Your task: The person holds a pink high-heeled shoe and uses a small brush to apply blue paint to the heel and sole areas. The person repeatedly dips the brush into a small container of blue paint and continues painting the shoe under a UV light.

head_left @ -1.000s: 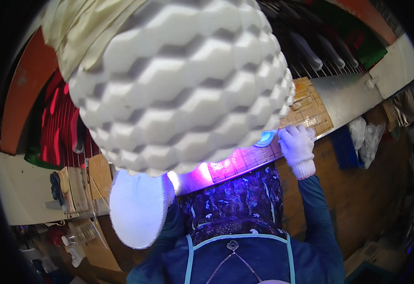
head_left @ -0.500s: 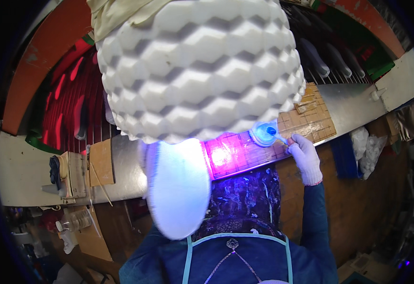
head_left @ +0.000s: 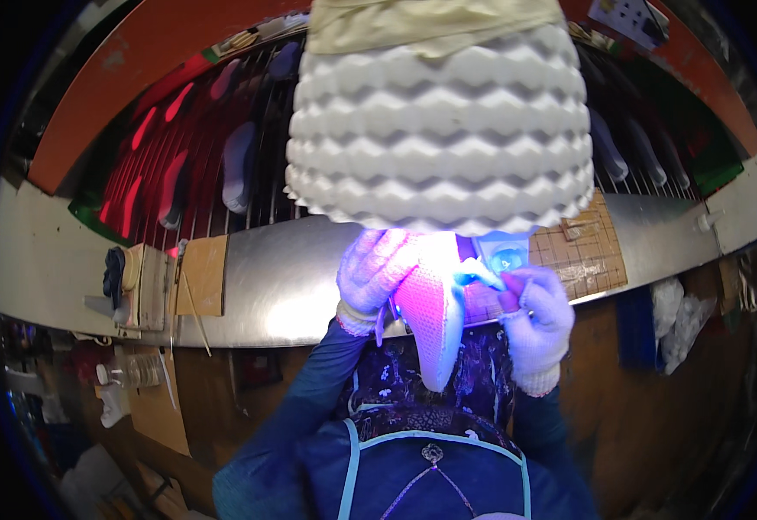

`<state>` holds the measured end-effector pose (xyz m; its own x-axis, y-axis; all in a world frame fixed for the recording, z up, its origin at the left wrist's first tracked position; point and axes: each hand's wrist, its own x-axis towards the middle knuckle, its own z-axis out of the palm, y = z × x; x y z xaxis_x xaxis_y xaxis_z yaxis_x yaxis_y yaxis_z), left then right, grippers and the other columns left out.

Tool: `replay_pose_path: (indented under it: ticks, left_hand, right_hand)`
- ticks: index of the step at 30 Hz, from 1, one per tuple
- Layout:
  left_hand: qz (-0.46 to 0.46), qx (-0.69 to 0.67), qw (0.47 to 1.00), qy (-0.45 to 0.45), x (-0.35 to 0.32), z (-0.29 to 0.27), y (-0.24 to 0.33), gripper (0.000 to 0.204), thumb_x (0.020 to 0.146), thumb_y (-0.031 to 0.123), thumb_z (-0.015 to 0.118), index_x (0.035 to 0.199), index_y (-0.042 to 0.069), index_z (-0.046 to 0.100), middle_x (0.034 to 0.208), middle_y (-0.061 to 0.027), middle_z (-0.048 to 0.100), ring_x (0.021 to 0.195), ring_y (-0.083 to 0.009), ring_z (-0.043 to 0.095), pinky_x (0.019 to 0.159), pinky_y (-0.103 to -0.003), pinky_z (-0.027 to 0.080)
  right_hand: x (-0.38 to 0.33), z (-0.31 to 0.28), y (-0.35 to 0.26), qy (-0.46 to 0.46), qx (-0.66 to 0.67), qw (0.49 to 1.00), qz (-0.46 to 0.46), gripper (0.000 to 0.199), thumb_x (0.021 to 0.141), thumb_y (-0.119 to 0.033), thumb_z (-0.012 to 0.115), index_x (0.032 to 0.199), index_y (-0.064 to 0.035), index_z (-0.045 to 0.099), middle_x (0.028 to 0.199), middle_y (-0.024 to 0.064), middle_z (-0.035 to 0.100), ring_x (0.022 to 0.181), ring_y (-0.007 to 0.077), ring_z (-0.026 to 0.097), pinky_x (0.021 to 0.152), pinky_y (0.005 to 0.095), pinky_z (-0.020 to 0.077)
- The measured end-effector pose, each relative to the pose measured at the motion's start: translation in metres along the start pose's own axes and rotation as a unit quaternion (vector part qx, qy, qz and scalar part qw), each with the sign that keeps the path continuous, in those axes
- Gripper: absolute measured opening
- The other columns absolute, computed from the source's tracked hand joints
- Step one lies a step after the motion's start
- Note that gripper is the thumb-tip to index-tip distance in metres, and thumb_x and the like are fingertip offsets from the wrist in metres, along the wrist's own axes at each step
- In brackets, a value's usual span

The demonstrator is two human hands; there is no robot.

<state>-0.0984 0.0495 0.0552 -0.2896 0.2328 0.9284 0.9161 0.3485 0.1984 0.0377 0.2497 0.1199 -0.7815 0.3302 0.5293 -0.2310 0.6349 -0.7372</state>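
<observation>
Under the lamp's bright glow, my left hand (head_left: 377,270), in a white knit glove, is closed on a pale shoe sole (head_left: 433,334). The sole is tipped on edge with its narrow end down, a dotted face toward the left. My gloved right hand (head_left: 536,319) pinches the handle of a small brush (head_left: 486,276). The brush's tip lies at the sole's right edge; glare hides whether it touches. Just beyond the right hand, a small round dish (head_left: 507,260) sits on the bench, lit blue.
A large white ridged lamp cover (head_left: 439,130) hangs over the work. Behind the metal bench (head_left: 262,277), soles (head_left: 238,165) lie on a rack of rods. Cardboard (head_left: 593,247) lies at right; a wooden block (head_left: 145,286) and thin stick (head_left: 195,316) sit at left.
My right hand has drawn the brush from the dish over to the sole. The sole has swung right and turned on edge. My left hand, hidden before, now shows.
</observation>
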Motion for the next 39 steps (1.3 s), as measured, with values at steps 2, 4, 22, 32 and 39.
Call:
replay_pose_path:
  ticks: [2,4,22,32,39]
  left_hand:
    - [0.014,0.003,1.000,-0.001,0.001,-0.004,0.004,0.032,0.071,0.008,0.074,0.102,0.014,0.074,0.111,-0.0086,0.070,0.116,-0.0355,0.064,0.093,-0.048,0.057]
    - [0.026,-0.031,0.999,-0.024,0.001,-0.009,0.004,0.035,0.068,0.009,0.074,0.103,0.014,0.072,0.113,-0.0095,0.069,0.123,-0.0380,0.060,0.096,-0.053,0.055]
    - [0.073,-0.056,0.994,-0.057,0.009,-0.027,0.016,0.039,0.066,0.009,0.077,0.104,0.014,0.071,0.115,-0.0111,0.066,0.122,-0.0434,0.058,0.093,-0.059,0.056]
    - [0.078,-0.043,0.993,-0.082,0.015,-0.031,0.016,0.034,0.068,0.012,0.076,0.102,0.018,0.071,0.114,-0.0075,0.066,0.116,-0.0380,0.061,0.091,-0.054,0.057]
    - [0.088,-0.036,0.992,-0.081,0.016,-0.029,0.015,0.034,0.069,0.013,0.075,0.102,0.019,0.071,0.113,-0.0071,0.067,0.113,-0.0360,0.062,0.092,-0.053,0.057]
  right_hand:
    - [-0.010,0.014,-0.003,-0.033,0.172,0.974,0.143,0.019,0.080,0.001,0.075,0.098,0.0025,0.075,0.101,0.0105,0.066,0.094,0.0194,0.063,0.082,0.0291,0.0501]
    - [-0.011,0.024,0.002,-0.044,0.174,0.975,0.130,0.019,0.080,0.004,0.072,0.099,0.0041,0.074,0.102,0.0089,0.065,0.094,0.0174,0.062,0.081,0.0272,0.0495]
    - [0.049,0.033,0.027,0.032,0.225,0.963,0.147,0.006,0.083,0.001,0.069,0.088,0.0044,0.068,0.095,0.0057,0.059,0.082,0.0123,0.057,0.065,0.0256,0.0456]
    - [0.049,0.006,0.029,-0.081,0.145,0.983,0.072,0.009,0.079,-0.001,0.074,0.084,0.0042,0.069,0.090,0.0076,0.064,0.085,0.0151,0.060,0.074,0.0284,0.0479]
    - [0.051,0.010,0.035,-0.051,0.225,0.963,0.137,0.012,0.082,0.000,0.073,0.092,0.0053,0.071,0.097,0.0088,0.064,0.088,0.0144,0.061,0.076,0.0284,0.0486]
